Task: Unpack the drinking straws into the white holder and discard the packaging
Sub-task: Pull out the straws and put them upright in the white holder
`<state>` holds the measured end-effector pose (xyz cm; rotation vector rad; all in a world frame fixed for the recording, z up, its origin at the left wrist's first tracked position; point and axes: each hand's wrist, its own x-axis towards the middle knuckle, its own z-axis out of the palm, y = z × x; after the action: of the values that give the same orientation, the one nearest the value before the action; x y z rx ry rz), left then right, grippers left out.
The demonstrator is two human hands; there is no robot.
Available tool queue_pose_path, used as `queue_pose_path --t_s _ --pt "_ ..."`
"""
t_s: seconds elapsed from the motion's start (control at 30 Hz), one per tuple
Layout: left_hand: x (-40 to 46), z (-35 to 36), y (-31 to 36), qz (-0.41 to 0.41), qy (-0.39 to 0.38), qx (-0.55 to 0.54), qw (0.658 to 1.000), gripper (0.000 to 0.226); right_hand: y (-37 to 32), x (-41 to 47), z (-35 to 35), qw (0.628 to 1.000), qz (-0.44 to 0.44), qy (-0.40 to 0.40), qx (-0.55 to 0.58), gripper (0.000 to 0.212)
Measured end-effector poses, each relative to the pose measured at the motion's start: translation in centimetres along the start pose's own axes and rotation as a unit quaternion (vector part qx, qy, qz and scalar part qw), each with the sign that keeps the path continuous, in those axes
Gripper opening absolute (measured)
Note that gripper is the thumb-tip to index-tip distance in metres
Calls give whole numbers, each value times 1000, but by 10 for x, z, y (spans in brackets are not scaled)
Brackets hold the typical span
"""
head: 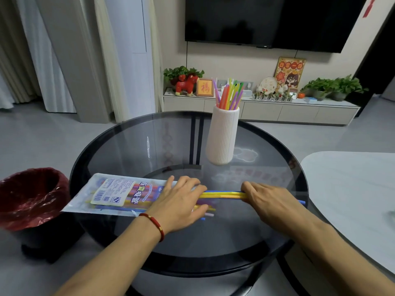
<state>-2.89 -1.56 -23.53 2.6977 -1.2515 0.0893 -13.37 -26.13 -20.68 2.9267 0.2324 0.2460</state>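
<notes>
A clear plastic straw package [111,195] with a printed label lies flat on the round glass table [267,231], its open end toward the right. My left hand [181,204] presses flat on that open end. A few yellow and blue straws [222,195] stick out of the package to the right, and my right hand [269,198] grips them with curled fingers. More straw tips [208,212] poke out under my left hand. The ribbed white holder [223,135] stands upright further back on the table with several coloured straws [229,95] in it.
A bin with a red liner [32,197] stands on the floor just left of the table, beside the package's closed end. A white tabletop [352,189] adjoins on the right. A low TV cabinet [277,110] with plants and ornaments runs along the far wall.
</notes>
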Motion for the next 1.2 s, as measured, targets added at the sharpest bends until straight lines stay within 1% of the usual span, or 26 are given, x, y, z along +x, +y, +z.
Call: queue_pose_path --t_s 0.07,0.17,0.2,0.23,0.27,0.3,0.33,0.37,0.4,0.43,0.47,0.5,0.53,0.57,0.6,0.63,0.67,0.8,0.9,0.97,1.03,1.1,1.2 --pt "4 1 6 7 12 13 1000 33 -1 0 -5 999 -5 24 -22 19" --pt "9 4 12 2 17 53 998 18 -7 2 -14 994 34 24 -102 16" --pt "11 4 13 -3 20 58 998 15 -9 3 -17 990 57 42 -120 20" --pt "12 3 13 -10 27 57 998 14 -11 4 -22 988 74 73 -113 31" --pt "14 2 13 -19 36 52 998 13 -14 5 -27 987 66 128 -77 39" --pt "16 0 12 -28 45 43 998 13 -20 4 -31 978 48 198 -35 33" --pt "17 -1 12 -37 52 33 997 14 -28 3 -34 967 23 253 26 18" --pt "18 -3 11 -44 61 25 997 14 -37 3 -34 956 34 274 102 22" --pt "18 -4 12 -49 71 17 996 15 -46 4 -33 946 75 243 200 36" --pt "18 -5 13 -52 81 8 995 14 -54 8 -30 927 139 158 311 48" --pt "18 -6 15 -52 88 -4 995 13 -61 13 -26 882 207 59 420 55" --pt "17 -6 19 -47 92 -14 995 12 -66 19 -19 807 270 -18 525 60" --pt "17 -5 22 -37 92 -20 995 12 -70 25 -12 721 312 -44 618 66" --pt "16 -4 26 -25 90 -23 995 13 -71 33 -4 649 335 -16 683 68" --pt "16 -3 29 -16 87 -24 996 13 -71 40 3 608 347 37 713 66" --pt "15 -1 31 -11 84 -25 996 14 -72 46 10 594 356 83 717 64" --pt "15 0 32 -10 79 -27 996 16 -72 51 13 596 359 111 710 61" --pt "11 5 21 -26 16 -40 999 27 -52 59 15 643 374 165 648 37" --pt "7 13 12 -34 -36 -23 999 37 -20 54 4 681 348 213 608 36" --pt "7 17 8 -39 -50 -20 998 42 -1 48 -8 727 302 243 566 37" --pt "8 19 7 -37 -50 -23 998 43 14 44 -23 772 262 277 508 38" --pt "9 21 7 -37 -43 -25 998 42 25 46 -39 800 235 302 463 38" --pt "8 22 6 -38 -37 -31 998 39 32 59 -60 842 196 302 401 40"
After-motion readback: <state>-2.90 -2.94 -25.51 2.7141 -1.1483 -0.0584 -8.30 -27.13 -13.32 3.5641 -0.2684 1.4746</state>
